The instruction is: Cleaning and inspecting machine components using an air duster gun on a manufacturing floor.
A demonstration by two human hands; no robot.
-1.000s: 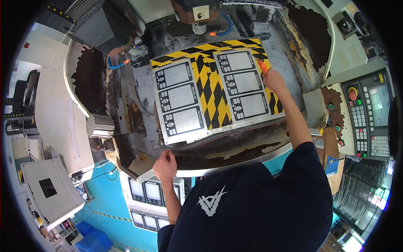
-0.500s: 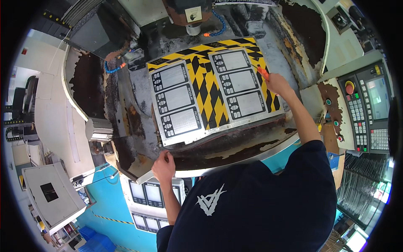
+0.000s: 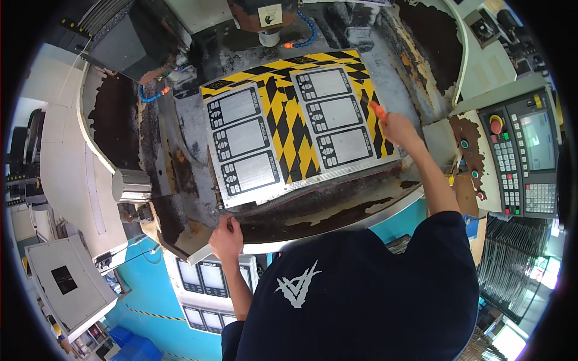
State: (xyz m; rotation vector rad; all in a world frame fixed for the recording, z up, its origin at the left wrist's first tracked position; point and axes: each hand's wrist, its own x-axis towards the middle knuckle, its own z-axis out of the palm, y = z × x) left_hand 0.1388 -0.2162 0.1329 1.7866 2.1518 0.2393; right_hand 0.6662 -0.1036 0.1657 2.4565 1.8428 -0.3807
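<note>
My right hand (image 3: 400, 130) is closed around an orange tool (image 3: 377, 111), held at the right edge of a fixture plate; its working tip is too blurred to make out. The plate carries yellow-and-black striped tape (image 3: 291, 120). On it lie two columns of panels with black borders, buttons and pale windows, a left column (image 3: 244, 144) and a right column (image 3: 334, 114). My left hand (image 3: 227, 239) is over the machine's front edge, near the plate's lower left corner, fingers curled; whatever they hold, if anything, is hidden.
A machine spindle (image 3: 269, 37) hangs behind the plate, with a blue coolant hose (image 3: 310, 30) beside it. The control panel (image 3: 524, 156) stands at the right. Below left, more framed panels (image 3: 211, 280) rest on a white surface. A dark hose-like line runs along the plate's front.
The whole scene has shifted slightly left in the view. My right hand and the orange tool have moved a little down along the plate's right edge. The left hand stays curled in about the same place.
</note>
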